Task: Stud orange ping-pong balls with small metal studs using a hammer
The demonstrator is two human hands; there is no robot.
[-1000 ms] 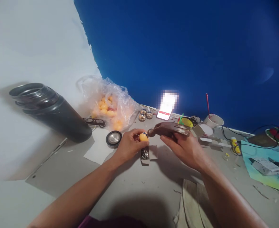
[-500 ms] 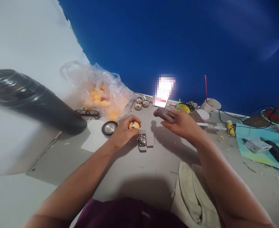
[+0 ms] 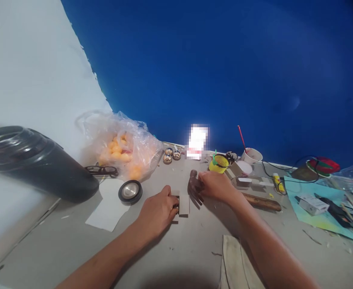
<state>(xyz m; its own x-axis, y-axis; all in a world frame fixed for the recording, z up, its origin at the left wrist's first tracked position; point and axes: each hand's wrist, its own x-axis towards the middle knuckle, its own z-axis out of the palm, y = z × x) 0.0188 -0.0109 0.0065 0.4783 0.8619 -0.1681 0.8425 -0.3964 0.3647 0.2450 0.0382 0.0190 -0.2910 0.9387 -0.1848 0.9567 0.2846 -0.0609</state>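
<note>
My left hand (image 3: 161,210) is closed over a small open cardboard box (image 3: 184,204), its fingertips down in the box. Bits of shiny metal tacks (image 3: 176,206) show at the fingers; what the fingers hold is hidden, and the orange ball seen earlier is out of sight. To the right, my right hand (image 3: 215,184) grips a claw hammer (image 3: 196,188) close behind its dark head. The hammer's wooden handle (image 3: 263,202) comes out beyond the forearm, low over the table. Three balls covered in shiny metal (image 3: 168,156) sit toward the wall.
A clear bag of orange balls (image 3: 119,148), glasses (image 3: 104,171), a round black-rimmed disc (image 3: 130,192), paper (image 3: 107,208) and a big dark cylinder (image 3: 44,164) lie left. Rightward are a yellow cup (image 3: 218,165), a white cup (image 3: 253,155), and a turquoise sheet (image 3: 297,188) with tools.
My left hand has moved from holding the orange ball above the box to reaching into the box. My right hand has lowered the hammer toward the table. The camera has tilted up.
</note>
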